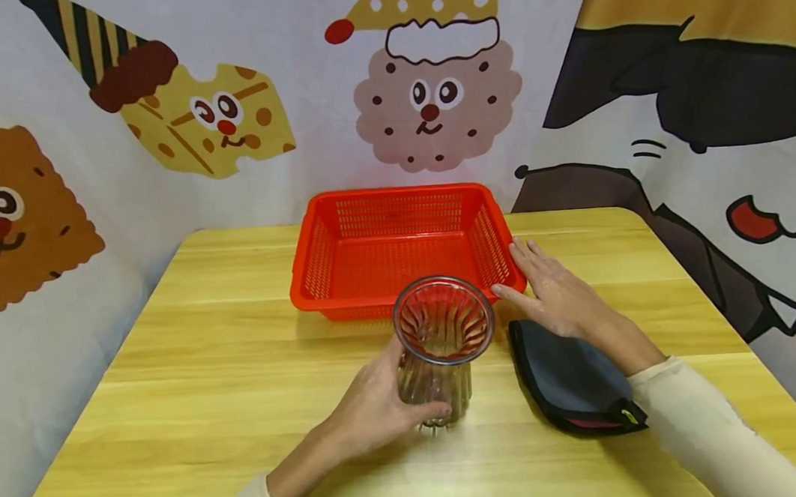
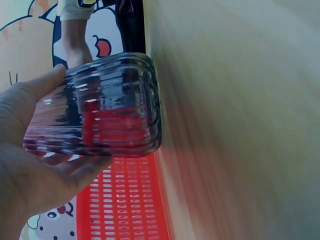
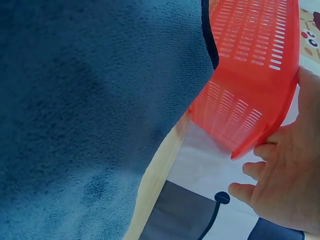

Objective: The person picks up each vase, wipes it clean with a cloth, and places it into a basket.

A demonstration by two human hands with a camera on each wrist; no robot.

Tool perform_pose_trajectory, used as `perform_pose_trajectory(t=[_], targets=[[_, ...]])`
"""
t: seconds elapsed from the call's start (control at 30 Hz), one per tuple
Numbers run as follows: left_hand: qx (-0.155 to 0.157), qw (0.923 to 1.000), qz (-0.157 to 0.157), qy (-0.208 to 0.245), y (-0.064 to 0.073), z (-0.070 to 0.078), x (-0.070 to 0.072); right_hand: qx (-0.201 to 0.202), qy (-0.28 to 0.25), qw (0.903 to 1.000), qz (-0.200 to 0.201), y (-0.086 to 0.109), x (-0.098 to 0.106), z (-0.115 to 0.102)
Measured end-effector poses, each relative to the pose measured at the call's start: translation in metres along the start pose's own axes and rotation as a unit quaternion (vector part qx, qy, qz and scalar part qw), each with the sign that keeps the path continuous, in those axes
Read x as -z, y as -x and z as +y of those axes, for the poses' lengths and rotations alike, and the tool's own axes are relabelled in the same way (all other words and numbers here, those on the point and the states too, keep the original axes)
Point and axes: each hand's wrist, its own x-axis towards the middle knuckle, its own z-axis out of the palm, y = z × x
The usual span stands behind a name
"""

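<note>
A clear ribbed glass vase (image 1: 439,385) with a flared round rim stands upright in my left hand (image 1: 373,411). The thumb crosses its near side and the fingers wrap around the far side; in the left wrist view the vase's base (image 2: 150,107) is close to the tabletop. My right hand (image 1: 559,292) rests at the near right corner of a red plastic basket (image 1: 401,303), fingers extended along its right side and thumb at the rim. Below that hand lies a blue-grey fabric piece (image 1: 567,375) with black edging, partly covered by the wrist.
The wooden table (image 1: 209,378) has its far edge against a wall cloth (image 1: 322,80) printed with cartoon figures. Inside the slotted basket no objects show. The vase stands between the basket and the table's near side.
</note>
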Motion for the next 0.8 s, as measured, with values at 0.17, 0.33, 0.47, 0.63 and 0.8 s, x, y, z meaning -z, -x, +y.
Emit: perform_pose_trajectory(t=[0.17,0.33,0.47,0.63,0.8], targets=[[0.001,1.0,0.001,0.008,0.001,-0.004,0.008,-0.002,-0.008,1.0,-0.002,0.001,-0.001,0.0],[-0.017,0.9998,0.004,0.012,0.002,-0.013,0.025,-0.009,-0.023,0.9996,-0.01,0.001,0.0,-0.002],[-0.026,0.9995,0.014,0.015,0.004,-0.02,0.041,-0.013,-0.04,0.999,-0.011,0.002,0.0,-0.002],[-0.011,0.999,0.04,0.014,0.009,-0.023,0.06,-0.013,-0.051,0.9986,-0.008,0.002,-0.001,-0.001],[-0.01,0.9975,0.07,0.001,0.01,-0.018,0.084,-0.013,-0.057,0.9983,-0.008,0.002,-0.001,-0.001]])
